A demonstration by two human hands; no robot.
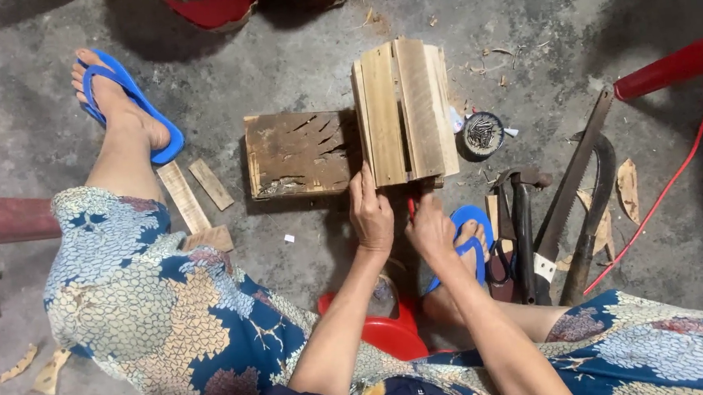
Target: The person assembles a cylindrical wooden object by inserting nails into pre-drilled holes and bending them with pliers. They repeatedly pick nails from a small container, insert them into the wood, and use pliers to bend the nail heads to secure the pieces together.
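Holding the slat crate [404,111] at its near edge, I have it resting on the concrete floor [288,27], touching the worn block [298,153] to its left. My left hand [370,213] is closed on the crate's near-left corner, thumb up along the slat. My right hand [430,226] is closed around a red-handled tool [411,208] just below the near edge; its tip is hidden, so I cannot tell what kind it is. Risk noted: both hands sit close together at one edge, and a slip of the tool could carry it into my left fingers. The crate stands free, so pressure may tip or slide it. My sandalled foot [465,243] lies directly beneath the work. Hammer [524,234], saw [572,184] and a tin of nails [481,135] lie near on the right, liable to be knocked.
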